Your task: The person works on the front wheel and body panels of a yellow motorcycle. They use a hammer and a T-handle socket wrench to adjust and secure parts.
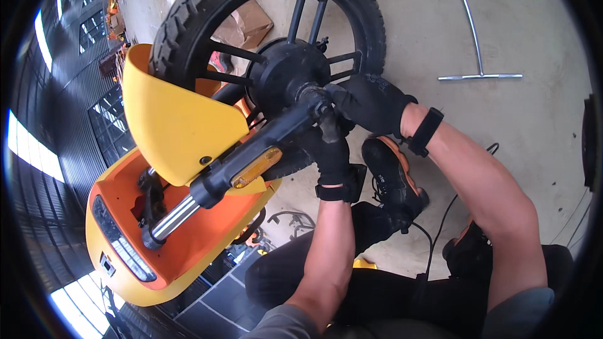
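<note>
Wheel (pixel 284 74) sits at the fork's end; right hand (pixel 375 103) bunches its fingers beside the axle (pixel 317 100), left hand (pixel 329 154) below, fingers hidden (either's hold, I cannot tell); a slipping push could pinch a fingertip.

No legible txt; faint print on R glove (pixel 378 102) & blk shoe (pixel 391 172) too small to read.

pale grey floor (pixel 534 138), dark ribbed wall (pixel 53 91), gridded windows (pixel 92 31), bright light panels (pixel 32 144)
</note>
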The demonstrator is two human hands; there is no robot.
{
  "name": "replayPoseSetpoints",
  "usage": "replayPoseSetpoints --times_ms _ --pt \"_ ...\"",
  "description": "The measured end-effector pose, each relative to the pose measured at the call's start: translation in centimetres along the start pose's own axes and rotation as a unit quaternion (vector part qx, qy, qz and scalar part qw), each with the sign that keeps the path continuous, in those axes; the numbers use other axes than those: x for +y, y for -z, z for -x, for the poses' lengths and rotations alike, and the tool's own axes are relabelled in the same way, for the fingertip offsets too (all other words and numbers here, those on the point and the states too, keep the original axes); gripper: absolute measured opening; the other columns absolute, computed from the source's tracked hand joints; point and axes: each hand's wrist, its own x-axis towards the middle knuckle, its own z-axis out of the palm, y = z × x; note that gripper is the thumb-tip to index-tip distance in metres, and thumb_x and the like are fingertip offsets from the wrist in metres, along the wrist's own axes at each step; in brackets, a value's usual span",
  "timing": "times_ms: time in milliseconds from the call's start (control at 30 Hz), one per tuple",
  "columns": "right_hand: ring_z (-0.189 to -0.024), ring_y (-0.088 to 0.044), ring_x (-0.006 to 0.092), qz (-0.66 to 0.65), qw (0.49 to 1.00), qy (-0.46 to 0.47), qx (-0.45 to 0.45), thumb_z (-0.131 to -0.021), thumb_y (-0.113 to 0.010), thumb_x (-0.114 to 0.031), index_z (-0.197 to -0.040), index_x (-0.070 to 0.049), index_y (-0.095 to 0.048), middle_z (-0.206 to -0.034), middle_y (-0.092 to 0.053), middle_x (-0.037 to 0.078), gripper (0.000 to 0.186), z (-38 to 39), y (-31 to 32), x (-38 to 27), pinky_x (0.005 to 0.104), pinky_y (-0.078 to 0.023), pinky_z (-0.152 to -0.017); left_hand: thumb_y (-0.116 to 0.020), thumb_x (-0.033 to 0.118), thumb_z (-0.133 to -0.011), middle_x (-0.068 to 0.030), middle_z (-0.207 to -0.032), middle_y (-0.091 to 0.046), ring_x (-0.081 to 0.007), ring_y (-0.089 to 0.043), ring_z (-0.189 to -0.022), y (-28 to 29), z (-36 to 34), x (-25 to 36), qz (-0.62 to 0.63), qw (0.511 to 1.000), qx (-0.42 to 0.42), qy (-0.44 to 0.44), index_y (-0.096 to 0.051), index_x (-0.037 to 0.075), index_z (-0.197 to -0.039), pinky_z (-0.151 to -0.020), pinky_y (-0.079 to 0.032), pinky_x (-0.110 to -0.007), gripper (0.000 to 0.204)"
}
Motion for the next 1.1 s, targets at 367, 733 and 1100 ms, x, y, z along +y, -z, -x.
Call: replayPoseSetpoints --times_ms 367,733,1100 --pt "-0.062 -0.058 0.0299 -0.160 0.982 -0.035 0.090 -0.093 -0.039 -0.039 -0.084 0.000 -0.061 -0.065 -0.058 0.018 0.046 1.9 -3.4 1.2 0.0382 -0.043 -0.061 -0.063 0.031 -0.084 -0.0095 -0.103 -0.056 -0.0190 -0.053 -0.094 -0.1 -1.0 -1.2 0.001 0.999 0.003 -0.033 -0.054 -0.001 -0.107 -0.087 -0.040 -0.033 0.040" --pt "-0.067 -0.058 0.0344 -0.065 0.988 0.047 0.129 -0.094 -0.038 -0.034 -0.091 -0.003 -0.061 -0.069 -0.060 0.018 0.039 1.2 -3.7 2.2 0.0414 -0.044 -0.061 -0.060 0.026 -0.084 -0.0131 -0.108 -0.054 -0.0229 -0.051 -0.100 -0.4 -0.6 -1.8 -0.104 0.990 0.030 -0.090 -0.051 -0.003 -0.112 -0.091 -0.038 -0.036 0.041" --pt "-0.059 -0.055 0.0275 -0.038 0.995 -0.011 0.092 -0.094 -0.041 -0.033 -0.078 0.002 -0.060 -0.062 -0.056 0.015 0.043 1.1 -2.1 1.6 0.0380 -0.043 -0.059 -0.061 0.027 -0.084 -0.0146 -0.114 -0.052 -0.0243 -0.048 -0.107 -0.7 -0.5 -1.1 -0.009 0.997 0.035 -0.065 -0.050 -0.001 -0.115 -0.095 -0.034 -0.035 0.044"
